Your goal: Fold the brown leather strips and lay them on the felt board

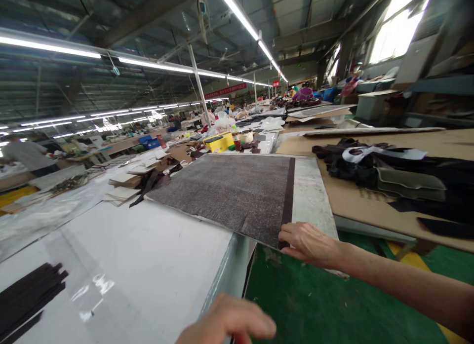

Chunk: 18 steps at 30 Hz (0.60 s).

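A dark grey speckled sheet [225, 191] lies flat on a pale, stained board [311, 186]. Along the sheet's right side runs a dark brown strip [288, 196]. My right hand [305, 243] pinches the near end of this strip at the sheet's corner, thumb below and fingers on top. My left hand [229, 319] is low in the view, above the edge of the white table [148, 255]. Its fingers are loosely bent and apart, with nothing seen in them; the frame cuts off part of it. Dark strips [31, 294] lie stacked at the table's lower left.
Brown cardboard [355, 196] at right carries dark material [348, 161]. Behind the sheet stands a yellow box [218, 142]. Pale card pieces [124, 183] lie left of the sheet. Green floor [296, 304] shows below the tables. People [304, 92] are farther back.
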Each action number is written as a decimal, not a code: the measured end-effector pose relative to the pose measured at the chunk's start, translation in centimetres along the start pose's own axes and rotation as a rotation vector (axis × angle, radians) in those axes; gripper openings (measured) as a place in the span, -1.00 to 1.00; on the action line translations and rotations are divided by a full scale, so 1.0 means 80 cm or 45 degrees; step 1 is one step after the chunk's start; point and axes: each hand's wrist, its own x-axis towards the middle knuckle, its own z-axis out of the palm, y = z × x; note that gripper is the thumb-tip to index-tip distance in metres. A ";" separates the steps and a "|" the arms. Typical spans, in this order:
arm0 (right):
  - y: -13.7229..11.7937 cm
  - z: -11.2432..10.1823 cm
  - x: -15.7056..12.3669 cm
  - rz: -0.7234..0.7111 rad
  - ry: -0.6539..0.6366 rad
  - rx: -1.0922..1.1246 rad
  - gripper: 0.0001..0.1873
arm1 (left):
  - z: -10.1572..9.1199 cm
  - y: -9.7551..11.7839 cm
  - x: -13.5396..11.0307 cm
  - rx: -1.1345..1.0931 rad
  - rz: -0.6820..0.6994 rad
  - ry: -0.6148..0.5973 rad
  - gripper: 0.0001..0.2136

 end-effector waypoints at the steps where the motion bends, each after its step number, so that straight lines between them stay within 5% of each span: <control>1: -0.001 0.000 0.001 0.008 -0.008 -0.002 -0.94 | 0.003 0.001 0.004 -0.014 0.008 -0.038 -0.82; 11: -0.002 0.016 -0.003 0.012 0.065 -0.036 -0.99 | 0.090 -0.068 0.075 0.229 0.023 -0.290 -0.59; 18: -0.007 0.018 0.002 0.060 0.083 -0.033 -0.92 | 0.095 -0.073 0.071 0.284 0.092 -0.271 -0.56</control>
